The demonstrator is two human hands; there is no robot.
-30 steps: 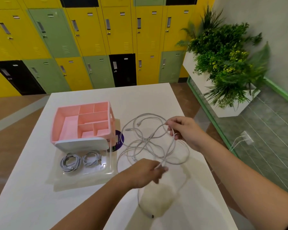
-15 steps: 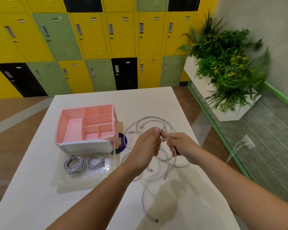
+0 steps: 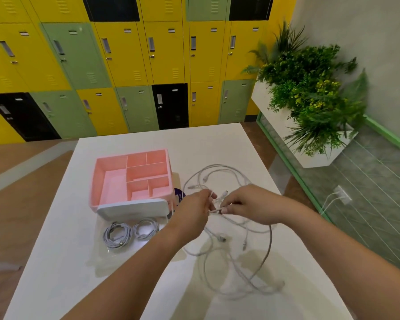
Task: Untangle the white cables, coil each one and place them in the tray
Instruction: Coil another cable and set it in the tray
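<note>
White cables [image 3: 221, 238] lie in a loose tangle on the pale table [image 3: 62, 285], at 4 o'clock from the pink organiser [image 3: 116, 181]. Both hands meet above the tangle's middle. The left hand [image 3: 194, 211] pinches a strand, and the right hand [image 3: 252, 204] pinches another just beside it, fingers curled. At 6 o'clock from the organiser, a clear tray [image 3: 102, 258] holds two coiled cables [image 3: 117, 234] side by side.

No words can be read here. A round purple sticker [image 3: 179, 195] lies on the white table [image 3: 62, 262], just right of the pink box [image 3: 95, 181]. It has tiny white letters, too small and blurry to read. The small plates [image 3: 127, 31] on the far lockers [image 3: 134, 65] cannot be read either.
</note>
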